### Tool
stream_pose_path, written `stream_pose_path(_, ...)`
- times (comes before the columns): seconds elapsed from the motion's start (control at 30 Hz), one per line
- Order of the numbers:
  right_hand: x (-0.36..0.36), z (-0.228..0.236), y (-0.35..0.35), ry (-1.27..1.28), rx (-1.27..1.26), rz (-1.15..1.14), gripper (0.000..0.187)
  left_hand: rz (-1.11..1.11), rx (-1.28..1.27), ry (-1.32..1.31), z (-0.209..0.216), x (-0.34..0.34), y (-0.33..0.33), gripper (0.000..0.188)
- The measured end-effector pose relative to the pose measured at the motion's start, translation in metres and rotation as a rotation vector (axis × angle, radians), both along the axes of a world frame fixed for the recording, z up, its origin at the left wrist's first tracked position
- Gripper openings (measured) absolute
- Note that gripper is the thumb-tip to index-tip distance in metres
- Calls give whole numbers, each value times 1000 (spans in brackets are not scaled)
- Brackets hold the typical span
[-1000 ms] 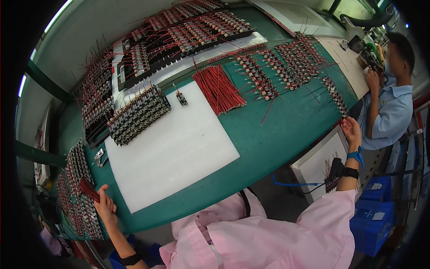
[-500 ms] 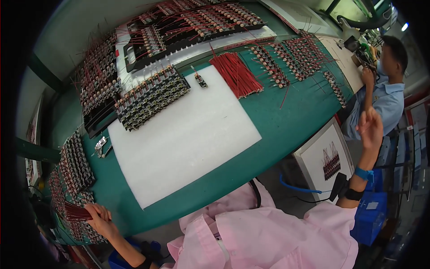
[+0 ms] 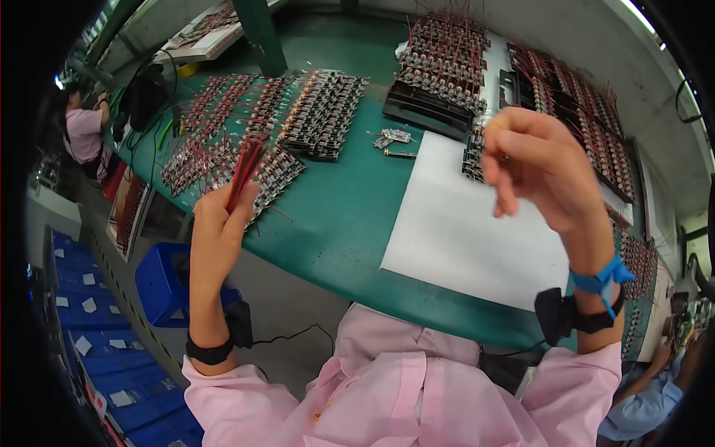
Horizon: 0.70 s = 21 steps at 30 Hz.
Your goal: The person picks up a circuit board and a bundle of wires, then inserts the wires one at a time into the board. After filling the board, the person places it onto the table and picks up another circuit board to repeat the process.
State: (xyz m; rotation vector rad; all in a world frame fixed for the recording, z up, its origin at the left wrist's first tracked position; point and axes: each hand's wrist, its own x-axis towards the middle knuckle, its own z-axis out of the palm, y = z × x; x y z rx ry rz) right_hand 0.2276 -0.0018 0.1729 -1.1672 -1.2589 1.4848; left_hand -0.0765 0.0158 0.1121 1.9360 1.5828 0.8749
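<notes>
Your left hand (image 3: 216, 220) grasps a red wire bundle (image 3: 244, 170); your right hand (image 3: 540, 164), raised alongside, pinches closed, contents indiscernible.

- right hand (image 3: 540, 160) motion-blurred, whatever its fingertips pinch too small to tell
- lower end of red wire bundle (image 3: 244, 167) hidden in left hand (image 3: 220, 223)
- component rows (image 3: 588, 112) too small to identify
- co-worker (image 3: 648, 395) cut by the rim

A green worktable (image 3: 350, 223) carries a white sheet (image 3: 462, 231), rows of small red-wired components (image 3: 320, 112) and black trays (image 3: 424, 112). Blue bins (image 3: 160, 283) stand below (stacked along the floor's left side).
</notes>
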Motion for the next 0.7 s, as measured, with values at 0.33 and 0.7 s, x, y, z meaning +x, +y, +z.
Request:
stream_pose_path(0.33, -60, -70, 33, -103, -182, 216, 23, 154, 178, 469, -7, -25, 32, 23)
stream_pose_path(0.7, -78, -103, 16, -74, -278, 357, 21, 602, -184, -428, -98, -69, -28, 23)
